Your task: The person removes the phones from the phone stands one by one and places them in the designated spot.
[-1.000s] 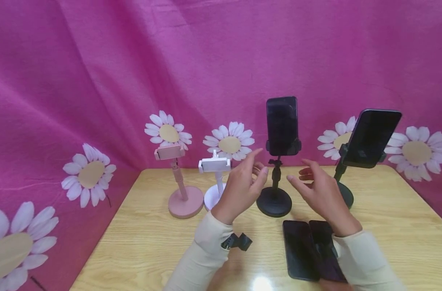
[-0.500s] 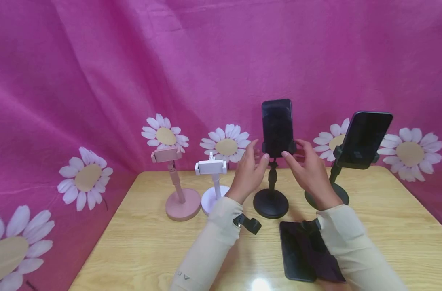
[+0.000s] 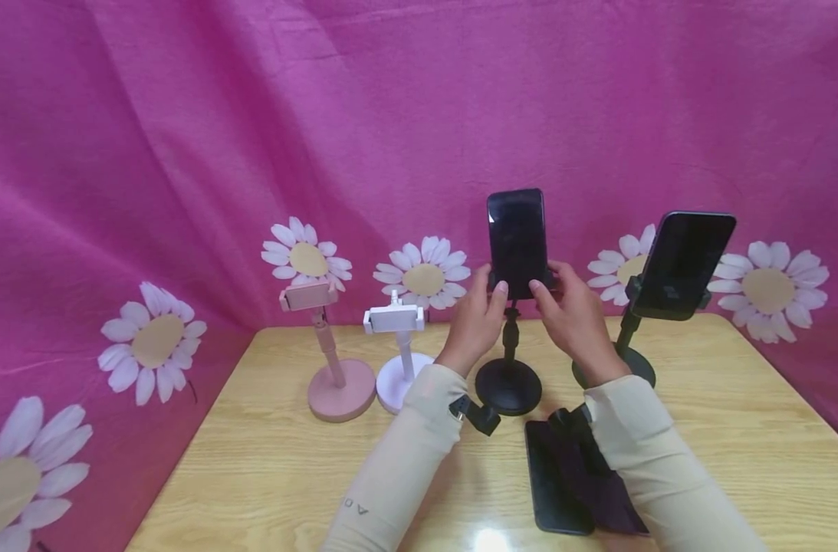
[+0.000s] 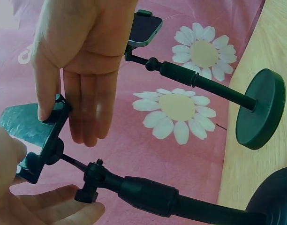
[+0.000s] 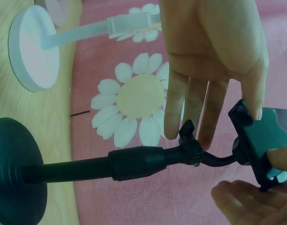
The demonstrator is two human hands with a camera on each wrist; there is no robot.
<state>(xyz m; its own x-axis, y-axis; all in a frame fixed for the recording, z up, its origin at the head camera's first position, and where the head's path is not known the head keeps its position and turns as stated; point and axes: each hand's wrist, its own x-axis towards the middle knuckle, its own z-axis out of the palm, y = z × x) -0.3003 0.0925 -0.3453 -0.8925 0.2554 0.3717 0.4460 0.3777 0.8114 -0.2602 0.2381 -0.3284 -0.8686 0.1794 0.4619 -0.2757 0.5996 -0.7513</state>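
Note:
A black phone stand stands upright with a dark smartphone in its clamp. From the left side my left hand grips the lower corner of the clamp, thumb on the front and fingers behind. My right hand does the same from the right. In the left wrist view the right thumb presses the clamp's end while the fingers lie straight behind it. The right wrist view shows the left thumb on the opposite end, with left fingers near the tightening knob.
A pink stand and a white stand, neither with a phone, stand to the left. A dark green stand at right carries another phone. A phone lies on the wooden table; a second is partly covered by the right arm.
Both hands have moved forward and inward from either side of the black stand and now grip its clamp and the phone's lower corners. The head view has shifted slightly.

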